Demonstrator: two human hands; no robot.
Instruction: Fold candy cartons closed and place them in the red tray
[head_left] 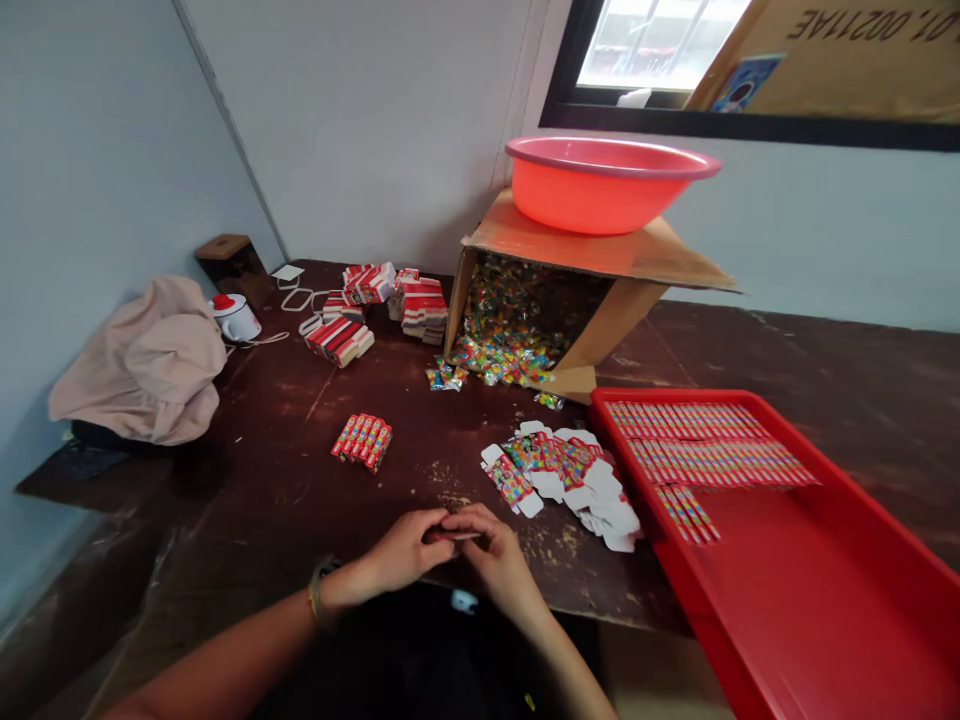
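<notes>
At the table's front edge, my left hand (409, 548) and my right hand (491, 552) meet around a small red and white carton (452, 535). Fingers of both hands are closed on it, and they hide most of its surface. To the right of my hands lies a loose pile of flat printed cartons (559, 465), some showing white flaps. A short row of filled red cartons (361, 442) stands ahead and to the left. Small candy packets (502, 355) spill from a cardboard box (570, 262) lying on its side.
On the right, a red tray (810, 600) holds rows of small cartons (712, 455). A pink basin (600, 190) rests on the cardboard box. Bundled carton stacks (341, 340), a white mug (236, 318) and a beige cloth (146, 365) are at the left.
</notes>
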